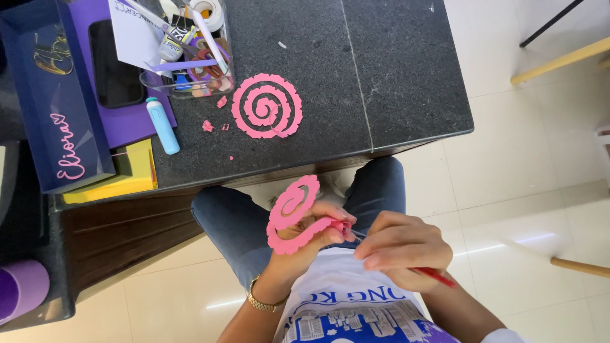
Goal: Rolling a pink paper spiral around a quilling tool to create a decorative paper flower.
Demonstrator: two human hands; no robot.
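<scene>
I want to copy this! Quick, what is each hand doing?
Left hand: closed, holding the pink paper spiral.
Right hand: closed, holding a thin red tool at the spiral's rolled end.

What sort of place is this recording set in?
Probably a home or small craft workspace: a dark speckled stone countertop holds a pink scalloped paper spiral, a clear plastic organiser of craft supplies and a light-blue glue stick, above pale floor tiles.

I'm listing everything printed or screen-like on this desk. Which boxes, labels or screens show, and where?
Long navy box with pink script: far left of the table.
Dark, unlit phone screen: on purple sheet beside the box.
Clear plastic tub of labelled craft supplies: top centre.
</scene>
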